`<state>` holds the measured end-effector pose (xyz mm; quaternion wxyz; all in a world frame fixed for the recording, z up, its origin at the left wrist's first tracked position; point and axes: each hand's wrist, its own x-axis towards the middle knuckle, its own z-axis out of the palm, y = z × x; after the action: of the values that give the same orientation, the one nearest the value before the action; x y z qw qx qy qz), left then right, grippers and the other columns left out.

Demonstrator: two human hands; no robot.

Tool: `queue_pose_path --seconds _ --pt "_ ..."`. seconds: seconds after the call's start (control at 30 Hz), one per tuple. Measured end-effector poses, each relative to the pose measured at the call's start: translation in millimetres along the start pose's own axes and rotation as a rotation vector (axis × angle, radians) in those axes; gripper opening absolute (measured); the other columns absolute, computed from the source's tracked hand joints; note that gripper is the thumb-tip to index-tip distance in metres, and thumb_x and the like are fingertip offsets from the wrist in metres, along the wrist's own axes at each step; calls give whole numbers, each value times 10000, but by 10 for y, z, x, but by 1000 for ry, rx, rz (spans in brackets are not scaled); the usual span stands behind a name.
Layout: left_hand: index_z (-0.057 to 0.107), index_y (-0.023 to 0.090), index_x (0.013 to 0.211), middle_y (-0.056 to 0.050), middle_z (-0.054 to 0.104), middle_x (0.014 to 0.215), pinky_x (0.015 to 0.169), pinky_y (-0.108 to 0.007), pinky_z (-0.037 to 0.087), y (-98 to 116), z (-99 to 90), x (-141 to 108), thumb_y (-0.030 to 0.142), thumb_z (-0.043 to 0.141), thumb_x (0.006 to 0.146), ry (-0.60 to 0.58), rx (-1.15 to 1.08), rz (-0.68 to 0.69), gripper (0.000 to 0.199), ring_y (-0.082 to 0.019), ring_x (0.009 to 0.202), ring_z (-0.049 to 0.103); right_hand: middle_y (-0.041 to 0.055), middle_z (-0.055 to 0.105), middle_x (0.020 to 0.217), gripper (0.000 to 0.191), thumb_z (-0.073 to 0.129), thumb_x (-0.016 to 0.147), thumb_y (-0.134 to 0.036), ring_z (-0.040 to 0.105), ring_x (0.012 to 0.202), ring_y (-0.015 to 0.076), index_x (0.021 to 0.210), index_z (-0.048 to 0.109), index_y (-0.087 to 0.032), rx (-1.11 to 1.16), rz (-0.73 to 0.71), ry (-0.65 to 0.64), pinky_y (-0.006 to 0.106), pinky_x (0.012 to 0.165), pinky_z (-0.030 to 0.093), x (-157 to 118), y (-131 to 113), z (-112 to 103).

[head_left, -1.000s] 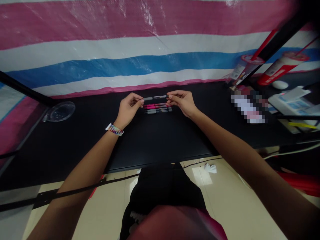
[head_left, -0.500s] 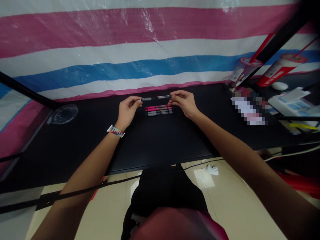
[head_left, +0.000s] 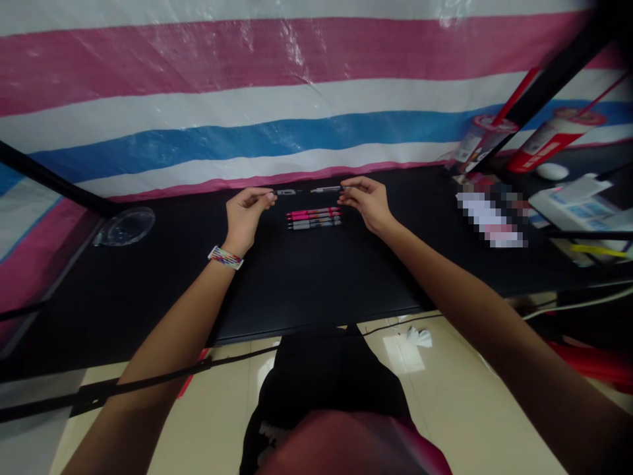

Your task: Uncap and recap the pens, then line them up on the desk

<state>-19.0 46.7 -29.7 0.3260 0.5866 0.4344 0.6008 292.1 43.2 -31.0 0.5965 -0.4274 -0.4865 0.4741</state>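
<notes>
My left hand (head_left: 250,214) pinches a short grey pen piece (head_left: 287,192) with a dark end, between thumb and fingertips. Facing it across a small gap is a clear-and-dark pen piece (head_left: 325,189), which my right hand (head_left: 364,203) holds by its outer end. Both pieces are in line, held level just above the table. Just below them several pens lie side by side on the black tabletop (head_left: 306,277): pink ones (head_left: 306,214) farther away and grey ones (head_left: 306,224) nearer me.
A clear plastic lid or dish (head_left: 126,226) rests at the left. On the right stand a drink cup (head_left: 477,142) with a red straw and a red-and-white cup (head_left: 554,138), near a white rounded object (head_left: 552,171) and papers. A striped plastic sheet (head_left: 297,132) hangs behind the table.
My hands have drawn slightly apart, the left one moving left with its grey piece. The gap between the pen pieces is a little wider. The pens on the table have stayed in place.
</notes>
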Motion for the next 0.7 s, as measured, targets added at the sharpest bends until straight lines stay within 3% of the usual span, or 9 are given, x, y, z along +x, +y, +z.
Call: queue_pose_path --seconds 0.17,0.4,0.7 --pt "818 256 940 -54 857 923 803 -300 675 -24 -15 12 442 908 893 -11 -15 -6 212 -167 864 829 20 759 863 203 847 781 -345 766 808 206 962 797 -268 27 5 10 455 957 702 1 1 -1" --pt "806 266 968 -60 867 979 806 -321 683 -22 -19 20 373 893 865 -27 -8 -18 172 -196 939 846 22 755 883 214 844 789 -376 768 833 217 968 781 -277 1 20 24 474 983 697 16 -6 -18" --pt "809 263 938 -42 866 942 792 -310 672 -9 -6 24 302 894 840 5 -17 -36 136 -186 901 840 18 749 867 231 840 760 -386 762 820 209 953 783 -272 4 2 34 463 975 694 24 -12 -23"
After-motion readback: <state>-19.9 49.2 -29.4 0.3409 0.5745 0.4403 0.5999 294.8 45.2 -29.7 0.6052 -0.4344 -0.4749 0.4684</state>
